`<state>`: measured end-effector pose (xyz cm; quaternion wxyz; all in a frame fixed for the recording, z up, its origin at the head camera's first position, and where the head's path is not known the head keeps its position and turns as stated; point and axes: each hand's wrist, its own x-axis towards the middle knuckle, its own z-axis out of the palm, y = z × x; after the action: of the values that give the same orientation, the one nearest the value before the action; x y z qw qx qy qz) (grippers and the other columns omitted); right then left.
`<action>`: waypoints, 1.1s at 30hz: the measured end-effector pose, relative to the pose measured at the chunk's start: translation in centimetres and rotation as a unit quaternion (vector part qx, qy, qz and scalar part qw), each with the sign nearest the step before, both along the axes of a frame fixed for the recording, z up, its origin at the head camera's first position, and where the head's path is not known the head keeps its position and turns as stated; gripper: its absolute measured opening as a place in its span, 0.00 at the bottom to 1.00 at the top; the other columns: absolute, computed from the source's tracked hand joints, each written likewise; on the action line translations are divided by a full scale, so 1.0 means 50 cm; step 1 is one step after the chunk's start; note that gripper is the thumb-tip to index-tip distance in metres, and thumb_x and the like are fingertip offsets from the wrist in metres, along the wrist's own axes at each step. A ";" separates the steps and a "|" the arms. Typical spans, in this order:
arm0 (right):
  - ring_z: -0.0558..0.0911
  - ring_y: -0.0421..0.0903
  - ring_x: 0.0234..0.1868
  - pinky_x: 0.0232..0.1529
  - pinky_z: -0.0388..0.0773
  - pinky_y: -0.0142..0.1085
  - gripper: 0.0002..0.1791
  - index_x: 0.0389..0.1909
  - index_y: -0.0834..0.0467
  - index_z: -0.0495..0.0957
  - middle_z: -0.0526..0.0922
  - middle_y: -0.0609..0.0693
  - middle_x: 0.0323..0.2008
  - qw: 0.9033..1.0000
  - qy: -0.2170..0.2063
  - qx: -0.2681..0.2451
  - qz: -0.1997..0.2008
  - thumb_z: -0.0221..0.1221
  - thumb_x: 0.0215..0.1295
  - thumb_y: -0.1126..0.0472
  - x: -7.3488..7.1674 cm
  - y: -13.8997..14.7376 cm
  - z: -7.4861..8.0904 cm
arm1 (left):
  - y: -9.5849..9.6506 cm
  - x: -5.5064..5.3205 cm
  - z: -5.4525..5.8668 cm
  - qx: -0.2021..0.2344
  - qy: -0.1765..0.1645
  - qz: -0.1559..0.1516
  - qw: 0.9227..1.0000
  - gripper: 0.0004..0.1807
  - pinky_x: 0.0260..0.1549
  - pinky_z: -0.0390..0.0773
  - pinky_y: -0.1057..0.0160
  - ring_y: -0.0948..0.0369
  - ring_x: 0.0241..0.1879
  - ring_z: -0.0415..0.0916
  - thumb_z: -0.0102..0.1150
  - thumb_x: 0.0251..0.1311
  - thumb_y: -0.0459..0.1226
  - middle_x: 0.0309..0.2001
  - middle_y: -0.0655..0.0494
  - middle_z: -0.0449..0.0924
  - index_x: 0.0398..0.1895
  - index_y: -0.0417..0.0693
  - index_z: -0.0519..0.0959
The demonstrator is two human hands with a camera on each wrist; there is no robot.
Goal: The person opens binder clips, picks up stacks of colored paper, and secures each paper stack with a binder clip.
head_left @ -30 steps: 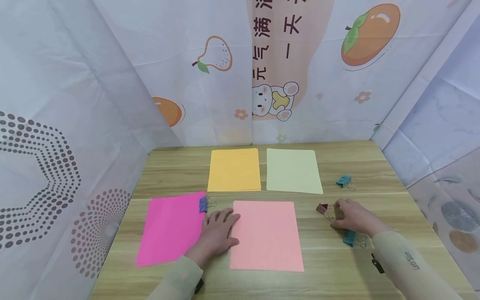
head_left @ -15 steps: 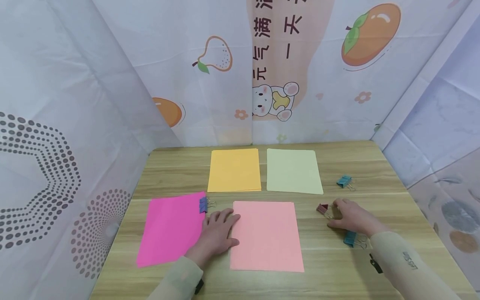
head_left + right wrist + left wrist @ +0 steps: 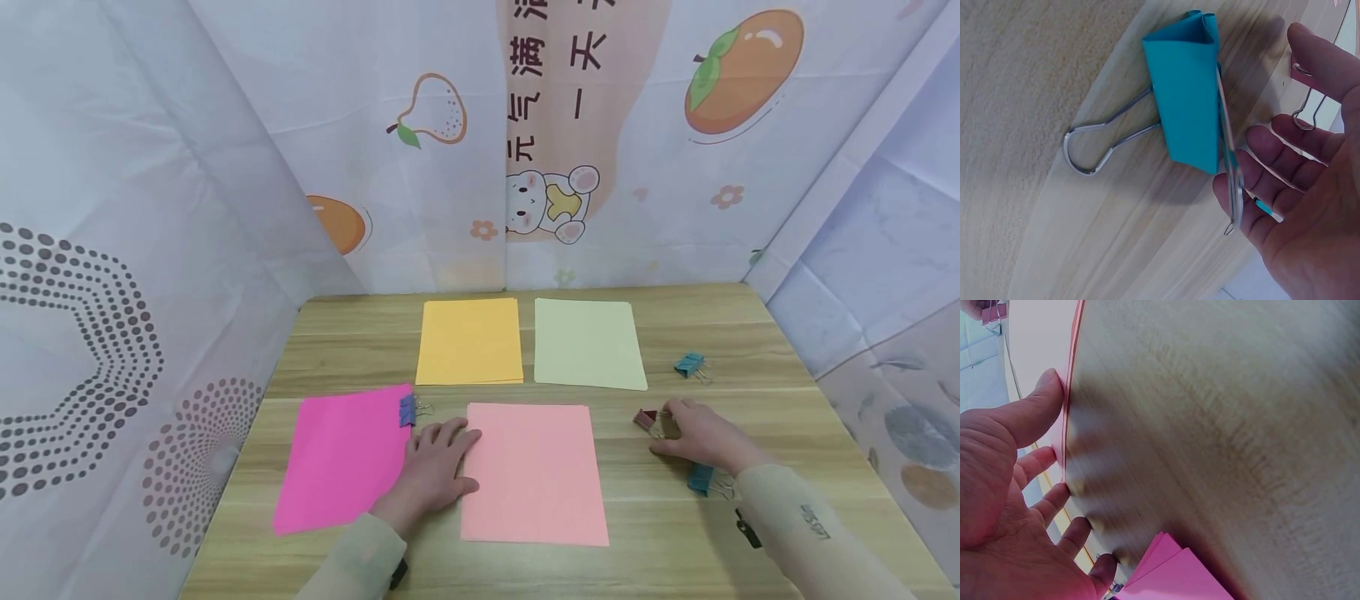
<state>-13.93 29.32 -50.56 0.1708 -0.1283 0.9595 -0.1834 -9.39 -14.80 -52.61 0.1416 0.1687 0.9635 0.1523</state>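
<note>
My left hand [image 3: 431, 471] rests palm down with fingers spread, thumb and fingertips at the left edge of the light pink paper stack [image 3: 534, 475]. In the left wrist view, its thumb lies right against the edge of the sheets. My right hand [image 3: 701, 433] reaches to the dark red binder clip [image 3: 645, 419], thumb and forefinger apart on either side of its wire handles. A large teal binder clip [image 3: 1185, 100] lies just beside the right hand's palm, its handles spread. Beyond the fingers, the right wrist view shows part of the red clip.
A magenta paper stack [image 3: 345, 458] at the left carries a blue-purple binder clip [image 3: 407, 410]. Yellow sheets [image 3: 470, 342] and pale green sheets [image 3: 588, 343] lie at the back. Another teal binder clip [image 3: 689, 364] lies at back right. Printed curtains [image 3: 420, 208] border the wooden table.
My right hand has slid slightly left, its thumb and forefinger now closer to the red binder clip. The left hand has stayed at the pink paper's edge.
</note>
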 end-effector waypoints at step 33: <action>0.75 0.50 0.35 0.38 0.78 0.49 0.33 0.47 0.64 0.74 0.79 0.56 0.40 0.999 0.009 0.044 0.012 0.72 0.57 0.41 0.002 -0.016 0.003 | 0.001 0.005 0.010 0.014 0.000 0.005 1.000 0.39 0.61 0.59 0.34 0.41 0.70 0.57 0.71 0.59 0.51 0.75 0.52 0.60 0.74 0.57 0.69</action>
<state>-13.84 28.53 -50.39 0.1695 -0.1342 0.9665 -0.1381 -9.17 -14.76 -52.10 0.1389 0.1660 0.9620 0.1662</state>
